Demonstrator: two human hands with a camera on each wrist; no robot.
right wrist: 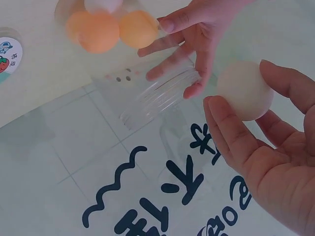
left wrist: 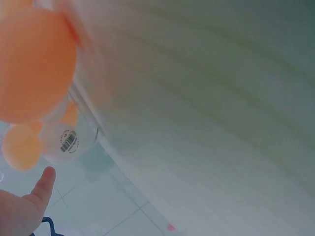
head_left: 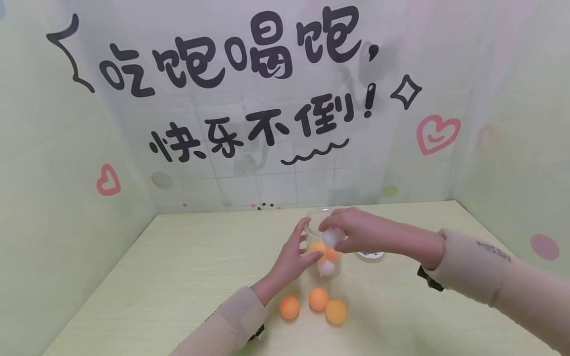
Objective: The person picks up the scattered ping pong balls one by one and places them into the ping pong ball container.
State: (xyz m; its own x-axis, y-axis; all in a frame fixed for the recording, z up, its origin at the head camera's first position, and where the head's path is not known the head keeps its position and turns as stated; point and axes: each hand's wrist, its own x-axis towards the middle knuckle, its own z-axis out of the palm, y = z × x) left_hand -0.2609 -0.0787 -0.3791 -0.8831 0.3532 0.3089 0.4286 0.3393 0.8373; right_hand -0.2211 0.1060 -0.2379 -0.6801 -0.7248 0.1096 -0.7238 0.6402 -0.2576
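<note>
Head view: near the table's [head_left: 200, 257] far edge, the right hand [head_left: 358, 228] pinches a white ball [head_left: 332, 239] at the near-right side of an upright clear jar's [head_left: 314, 233] mouth; left hand [head_left: 291, 258], fingers spread, touches its left side.

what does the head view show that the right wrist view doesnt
Only the head view: three loose orange balls on the table, and pink hearts.
Only the right wrist view, legibly: a strawberry print on the round disc.
Both: the left hand against the clear jar, and the right hand pinching a white ball.
</note>
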